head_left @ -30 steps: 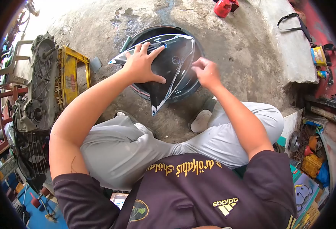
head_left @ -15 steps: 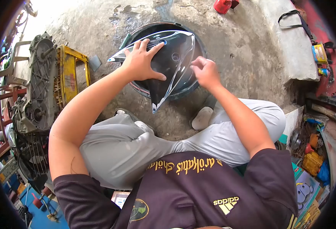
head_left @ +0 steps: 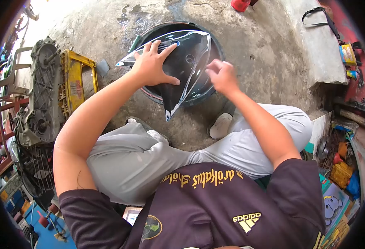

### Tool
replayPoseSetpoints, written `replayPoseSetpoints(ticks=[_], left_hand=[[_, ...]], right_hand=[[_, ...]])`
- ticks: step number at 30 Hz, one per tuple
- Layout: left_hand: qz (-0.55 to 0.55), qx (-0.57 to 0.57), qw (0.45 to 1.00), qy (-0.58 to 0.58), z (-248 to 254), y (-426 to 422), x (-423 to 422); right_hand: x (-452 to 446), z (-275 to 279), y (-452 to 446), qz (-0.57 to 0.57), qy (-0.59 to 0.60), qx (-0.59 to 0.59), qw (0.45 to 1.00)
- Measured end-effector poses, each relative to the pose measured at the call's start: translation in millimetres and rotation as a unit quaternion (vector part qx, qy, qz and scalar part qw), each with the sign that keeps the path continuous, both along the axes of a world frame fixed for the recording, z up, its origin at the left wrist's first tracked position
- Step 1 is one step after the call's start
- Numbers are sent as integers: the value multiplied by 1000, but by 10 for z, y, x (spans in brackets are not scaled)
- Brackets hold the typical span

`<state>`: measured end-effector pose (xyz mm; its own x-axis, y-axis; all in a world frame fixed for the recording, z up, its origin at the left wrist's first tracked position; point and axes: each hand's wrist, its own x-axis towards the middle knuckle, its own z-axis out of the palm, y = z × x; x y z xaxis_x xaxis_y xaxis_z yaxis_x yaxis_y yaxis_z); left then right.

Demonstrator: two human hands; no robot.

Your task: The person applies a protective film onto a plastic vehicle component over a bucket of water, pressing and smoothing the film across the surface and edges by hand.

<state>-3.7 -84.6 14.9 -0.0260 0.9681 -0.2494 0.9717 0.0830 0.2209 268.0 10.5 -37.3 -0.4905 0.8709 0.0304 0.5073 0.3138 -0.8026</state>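
A clear, glossy headlight lens [head_left: 182, 76], roughly triangular with pointed corners, lies across the top of a dark round basin [head_left: 221, 52] on the floor. My left hand [head_left: 152, 68] rests on its left part with fingers and thumb spread. Beside the lens's right edge is my right hand [head_left: 224, 76], fingers curled together and slightly blurred. Whatever they may pinch is hidden, and I cannot tell whether they touch the edge. The basin's inside shows dark through the clear plastic.
To the left stand a grey metal engine casing [head_left: 41, 91] and a yellow crate [head_left: 74, 79]. A red container [head_left: 240, 4] sits at the top. On the right are a concrete ledge [head_left: 315, 50] with a black strap [head_left: 321, 18], and piled clutter [head_left: 340, 170].
My right hand has shifted very slightly at the lens's right edge, fingers still curled. My left hand stays spread on the lens. The view has tilted a little.
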Motion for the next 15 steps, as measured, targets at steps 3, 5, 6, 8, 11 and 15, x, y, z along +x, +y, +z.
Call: replayPoseSetpoints(ticks=[3,5,6,8,11,15], left_hand=[[2,0,1000,0,-1,12,-4],[2,-3,1000,-3,-7,7,-12],[-1,7,1000,-2,-15,-3,-9],[-6,19,1000,2,-12,5,-5],[1,9,1000,5,13,9,-17],[-5,9,1000,2,-51,-36,-14]], right_hand=[[-9,-7,27,24,-10,-52,998],[-75,85,121,-3,-11,-40,999],[-78,120,111,-31,-14,-31,999],[-63,93,40,-23,-46,-3,999],[-47,26,51,31,-25,35,999],[3,-65,-41,61,-82,57,993]])
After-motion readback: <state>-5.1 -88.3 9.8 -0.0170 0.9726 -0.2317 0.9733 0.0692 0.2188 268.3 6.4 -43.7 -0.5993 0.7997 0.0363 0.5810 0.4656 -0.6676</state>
